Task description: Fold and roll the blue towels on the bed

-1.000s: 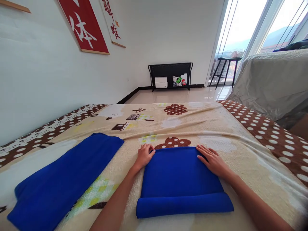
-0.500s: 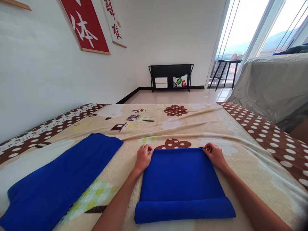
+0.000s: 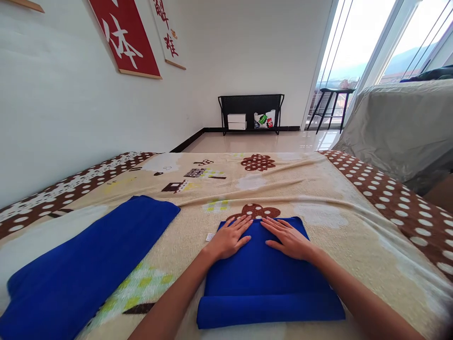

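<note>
A blue cloth [image 3: 262, 278] lies flat on the bed's patterned blanket [image 3: 283, 184], its near edge folded or rolled into a thick band. My left hand [image 3: 231, 237] rests palm down on the far left part of this cloth, fingers stretched out. Beside it, my right hand [image 3: 286, 238] lies flat on the far right part, fingers also extended. Neither hand grips anything. A small white tag [image 3: 210, 237] shows at the cloth's left side. Another blue cloth [image 3: 95, 264] is spread at the left, apart from both hands.
Beyond the bed, a black rack [image 3: 251, 112] holds white boxes and a printed bag. A black stool [image 3: 331, 106] stands by the window. At the right is a large object under a grey cover [image 3: 406, 123]. Scrolls [image 3: 123, 40] hang on the left wall.
Both hands have let go of the cloth's far corners and moved inward, now lying flat on it. The white tag has come into view at the left side.
</note>
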Demonstrator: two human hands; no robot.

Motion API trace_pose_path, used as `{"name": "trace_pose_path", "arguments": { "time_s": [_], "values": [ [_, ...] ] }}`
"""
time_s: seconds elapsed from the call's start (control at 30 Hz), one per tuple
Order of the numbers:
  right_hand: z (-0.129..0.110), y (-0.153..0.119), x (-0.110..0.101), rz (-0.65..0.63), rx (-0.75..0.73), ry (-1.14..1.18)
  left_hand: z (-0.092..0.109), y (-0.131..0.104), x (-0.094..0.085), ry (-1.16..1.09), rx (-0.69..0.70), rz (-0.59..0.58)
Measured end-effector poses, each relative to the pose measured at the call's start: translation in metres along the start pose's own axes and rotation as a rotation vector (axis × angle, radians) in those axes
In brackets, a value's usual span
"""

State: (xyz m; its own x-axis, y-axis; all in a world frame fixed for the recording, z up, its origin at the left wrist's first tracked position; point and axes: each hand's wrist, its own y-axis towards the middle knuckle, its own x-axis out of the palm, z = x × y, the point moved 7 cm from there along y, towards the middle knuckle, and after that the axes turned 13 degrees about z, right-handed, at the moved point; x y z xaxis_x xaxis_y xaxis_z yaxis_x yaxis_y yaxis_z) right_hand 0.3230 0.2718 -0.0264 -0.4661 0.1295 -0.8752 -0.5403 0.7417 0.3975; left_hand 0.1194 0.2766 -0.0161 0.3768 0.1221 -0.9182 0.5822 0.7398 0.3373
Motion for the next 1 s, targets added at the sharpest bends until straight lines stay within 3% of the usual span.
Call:
{"name": "trace_pose_path", "arguments": {
  "time_s": [0.17,0.23,0.33,0.43,0.53,0.7,0.8,0.9,1.0],
  "values": [
    [0.059,-0.051,-0.025,0.06,0.2,-0.072,-0.038,-0.043,-0.019,0.017,-0.125,0.003],
    [0.068,-0.055,-0.034,0.092,0.245,-0.091,-0.042,-0.046,-0.028,0.023,-0.159,0.02],
    [0.048,-0.031,-0.029,0.11,0.206,-0.064,-0.024,-0.024,-0.029,0.0,-0.135,0.037],
    [0.011,0.0,-0.009,0.05,0.078,0.028,0.004,0.004,-0.016,-0.073,-0.026,0.002],
    [0.001,0.004,0.003,0.014,0.041,0.085,0.013,0.01,-0.007,-0.125,0.016,-0.02],
    [0.064,-0.026,-0.016,0.132,0.246,0.055,-0.023,-0.013,-0.015,-0.123,-0.141,0.076],
    [0.101,-0.025,-0.026,0.22,0.362,0.031,-0.051,-0.009,-0.02,-0.093,-0.289,0.194],
    [0.116,-0.011,-0.023,0.249,0.402,0.013,-0.069,0.006,-0.017,-0.085,-0.376,0.245],
    [0.117,-0.002,-0.016,0.242,0.4,0.005,-0.074,0.016,-0.012,-0.105,-0.374,0.212]
  ]
}}
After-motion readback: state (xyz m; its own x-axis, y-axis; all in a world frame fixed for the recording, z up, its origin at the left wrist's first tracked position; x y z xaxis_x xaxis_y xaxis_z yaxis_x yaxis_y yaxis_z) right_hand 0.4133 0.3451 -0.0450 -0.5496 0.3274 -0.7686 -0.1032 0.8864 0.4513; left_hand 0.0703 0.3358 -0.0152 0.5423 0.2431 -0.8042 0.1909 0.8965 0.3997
